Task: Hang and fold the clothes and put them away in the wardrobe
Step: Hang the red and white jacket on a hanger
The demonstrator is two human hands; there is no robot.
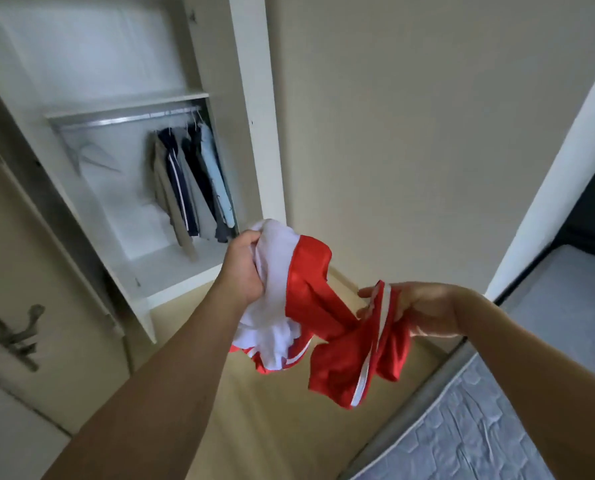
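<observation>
A red garment with white lining and white stripes (323,306) hangs bunched in the air between my hands. My left hand (242,268) grips its white upper part in a fist. My right hand (417,308) holds a striped red edge between thumb and fingers, palm turned toward me. Behind them the wardrobe (185,271) stands with its door open. Several garments (192,181) hang on its rail (123,117), dark, beige and light blue.
The open wardrobe door (19,289) with a metal handle (17,332) swings out at the left. A mattress (479,427) with a grey patterned cover lies at the lower right. A beige wall rises ahead, and a doorway opens at the right.
</observation>
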